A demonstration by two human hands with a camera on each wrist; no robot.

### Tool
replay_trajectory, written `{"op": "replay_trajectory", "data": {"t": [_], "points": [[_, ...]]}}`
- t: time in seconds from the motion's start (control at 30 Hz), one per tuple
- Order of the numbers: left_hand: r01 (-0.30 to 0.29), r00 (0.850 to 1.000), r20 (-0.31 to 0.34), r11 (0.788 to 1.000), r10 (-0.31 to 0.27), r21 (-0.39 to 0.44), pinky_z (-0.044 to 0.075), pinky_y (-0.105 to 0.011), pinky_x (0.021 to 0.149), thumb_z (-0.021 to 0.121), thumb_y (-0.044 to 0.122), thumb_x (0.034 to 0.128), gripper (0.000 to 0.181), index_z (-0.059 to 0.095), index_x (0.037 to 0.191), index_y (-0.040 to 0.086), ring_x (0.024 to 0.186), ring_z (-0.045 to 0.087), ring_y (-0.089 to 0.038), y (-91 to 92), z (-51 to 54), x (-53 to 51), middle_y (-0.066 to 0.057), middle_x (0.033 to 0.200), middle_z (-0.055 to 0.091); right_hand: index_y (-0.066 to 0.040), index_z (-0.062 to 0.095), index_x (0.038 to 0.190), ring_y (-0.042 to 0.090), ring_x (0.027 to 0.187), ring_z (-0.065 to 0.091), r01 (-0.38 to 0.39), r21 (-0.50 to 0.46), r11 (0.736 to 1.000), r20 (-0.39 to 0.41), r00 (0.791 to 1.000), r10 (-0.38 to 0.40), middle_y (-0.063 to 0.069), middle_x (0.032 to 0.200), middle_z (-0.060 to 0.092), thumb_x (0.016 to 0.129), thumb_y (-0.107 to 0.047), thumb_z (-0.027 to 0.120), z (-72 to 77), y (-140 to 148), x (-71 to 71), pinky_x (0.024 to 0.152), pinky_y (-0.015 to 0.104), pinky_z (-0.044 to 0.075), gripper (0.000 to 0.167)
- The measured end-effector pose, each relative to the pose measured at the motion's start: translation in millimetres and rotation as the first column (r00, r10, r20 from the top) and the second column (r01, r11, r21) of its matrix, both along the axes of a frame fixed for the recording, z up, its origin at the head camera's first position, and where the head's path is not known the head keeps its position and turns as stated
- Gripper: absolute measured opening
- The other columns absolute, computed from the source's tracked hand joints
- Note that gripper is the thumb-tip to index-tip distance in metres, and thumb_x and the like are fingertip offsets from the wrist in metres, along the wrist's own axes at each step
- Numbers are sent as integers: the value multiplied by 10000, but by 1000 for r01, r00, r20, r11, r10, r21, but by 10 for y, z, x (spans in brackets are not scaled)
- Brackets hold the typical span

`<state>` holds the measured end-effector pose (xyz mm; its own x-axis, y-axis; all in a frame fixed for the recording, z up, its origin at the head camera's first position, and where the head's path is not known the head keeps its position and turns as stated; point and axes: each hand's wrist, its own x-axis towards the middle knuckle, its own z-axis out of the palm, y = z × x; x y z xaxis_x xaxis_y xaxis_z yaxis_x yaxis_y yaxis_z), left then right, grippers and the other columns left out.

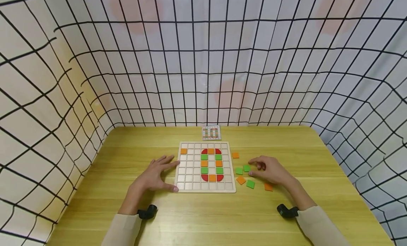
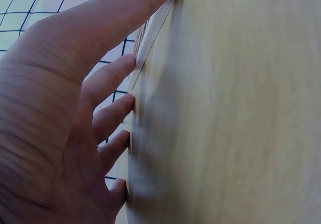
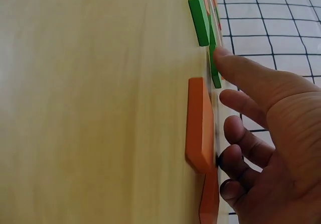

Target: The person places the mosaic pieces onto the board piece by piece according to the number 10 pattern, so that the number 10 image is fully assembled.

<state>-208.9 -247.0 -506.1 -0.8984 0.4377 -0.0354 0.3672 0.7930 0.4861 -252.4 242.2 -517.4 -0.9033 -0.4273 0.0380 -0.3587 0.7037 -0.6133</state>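
Observation:
A pale wooden grid board [image 1: 190, 186] lies mid-table, holding a ring of red, orange and green tiles and a lone orange tile [image 1: 183, 151] at its upper left. My left hand [image 1: 155, 174] is spread along the board's left side, with thumb and fingertips at its edge; in the left wrist view the thumb meets the board's edge. To the right of the board, my right hand [image 1: 270, 170] has thumb and index finger apart, close to a green tile [image 1: 246, 168]. Nothing is visibly held. Beside that tile lies another green tile [image 1: 239, 171].
Loose on the table are an orange tile [image 1: 235, 155], a tilted orange tile [image 1: 241, 180], a green tile [image 1: 250, 184] and an orange tile [image 1: 268, 186] below my right hand. A small pattern card [image 1: 211, 132] lies behind the board. Black netting [image 1: 208, 92] surrounds the table's back and sides.

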Motion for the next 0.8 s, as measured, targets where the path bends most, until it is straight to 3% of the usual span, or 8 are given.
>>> {"op": "replay_trajectory", "data": {"t": [0.3, 0.8], "points": [[4, 1000, 2, 1000, -4, -5, 87, -750, 1222, 851, 694, 675, 1034, 479, 1553, 293, 1575, 191, -441, -16, -17, -5, -106, 1699, 288, -169, 775, 1201, 93, 713, 495, -7, 15, 1000, -3, 1000, 7, -78, 809, 579, 903, -379, 803, -13, -24, -5, 624, 227, 416, 366], [12, 1000, -13, 1000, -12, -15, 107, -765, 1210, 839, 706, 682, 1032, 476, 1556, 294, 1569, 207, -447, -25, -16, -7, -106, 1695, 299, -147, 774, 1141, 117, 706, 502, 32, -41, 999, 27, 999, -31, -43, 818, 600, 910, -325, 805, 23, -60, 9, 619, 231, 426, 294]]}}
